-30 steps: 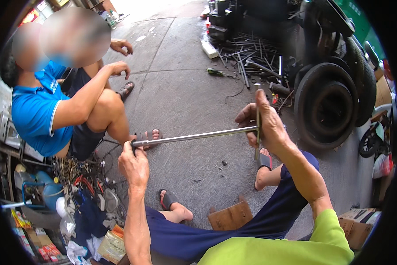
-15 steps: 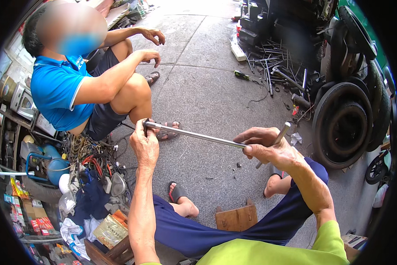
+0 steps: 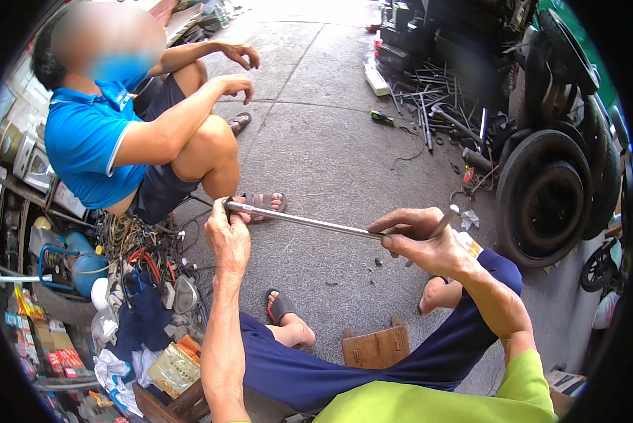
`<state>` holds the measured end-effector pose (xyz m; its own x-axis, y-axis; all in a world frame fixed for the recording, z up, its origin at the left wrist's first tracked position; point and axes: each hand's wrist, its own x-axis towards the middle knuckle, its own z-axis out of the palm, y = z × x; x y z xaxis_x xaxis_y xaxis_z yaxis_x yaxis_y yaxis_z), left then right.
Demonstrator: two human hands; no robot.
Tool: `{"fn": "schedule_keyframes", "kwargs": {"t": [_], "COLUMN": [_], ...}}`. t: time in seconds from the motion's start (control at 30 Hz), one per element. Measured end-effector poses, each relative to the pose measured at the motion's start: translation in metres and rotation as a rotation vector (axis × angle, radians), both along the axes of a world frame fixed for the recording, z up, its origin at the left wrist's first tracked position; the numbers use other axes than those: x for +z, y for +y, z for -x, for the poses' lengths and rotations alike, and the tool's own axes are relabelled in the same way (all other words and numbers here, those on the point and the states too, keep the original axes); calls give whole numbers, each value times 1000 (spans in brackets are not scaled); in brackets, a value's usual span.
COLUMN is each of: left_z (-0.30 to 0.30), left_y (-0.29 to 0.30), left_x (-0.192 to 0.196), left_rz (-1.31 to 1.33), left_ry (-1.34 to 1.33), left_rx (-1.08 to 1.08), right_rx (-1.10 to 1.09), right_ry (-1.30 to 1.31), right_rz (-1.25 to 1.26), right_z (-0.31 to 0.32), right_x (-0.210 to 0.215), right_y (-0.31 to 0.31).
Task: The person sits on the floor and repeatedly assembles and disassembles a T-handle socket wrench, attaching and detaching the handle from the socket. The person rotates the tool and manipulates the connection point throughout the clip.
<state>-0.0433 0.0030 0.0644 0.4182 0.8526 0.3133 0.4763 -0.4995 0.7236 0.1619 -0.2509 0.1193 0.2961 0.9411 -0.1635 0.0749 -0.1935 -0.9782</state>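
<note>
A long shiny T-handle socket wrench stretches between my hands above the floor, tilted slightly down to the right. At its socket end, my left hand pinches a small dark part against the tip; most of that part is hidden by the fingers. My right hand grips the shaft close to the crossbar, thumb and fingers closed round it. The metal crossbar sticks out above and below that hand.
A person in a blue shirt sits at the left. Cables, cloths and boxes crowd the lower left. Several metal rods lie at the far right, near stacked black tyres. A small wooden stool stands between my feet.
The wrench and both hands have shifted slightly left, and its socket end sits a little lower. The right hand's fingers have moved in closer around the shaft. The seated person stays in place.
</note>
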Motion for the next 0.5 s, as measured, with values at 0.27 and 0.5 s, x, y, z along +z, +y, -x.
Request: {"fn": "schedule_keyframes", "kwargs": {"t": [0.27,0.5], "left_z": [9,-2], "left_y": [-2,-4], "left_x": [-9,-5], "left_rz": [15,91], "left_ry": [350,314], "left_rx": [-55,-54], "right_rx": [135,178], "right_ry": [-720,-890], "right_rz": [-368,-307], "right_z": [-9,-13], "right_x": [-9,-3], "right_y": [-4,-9]}}
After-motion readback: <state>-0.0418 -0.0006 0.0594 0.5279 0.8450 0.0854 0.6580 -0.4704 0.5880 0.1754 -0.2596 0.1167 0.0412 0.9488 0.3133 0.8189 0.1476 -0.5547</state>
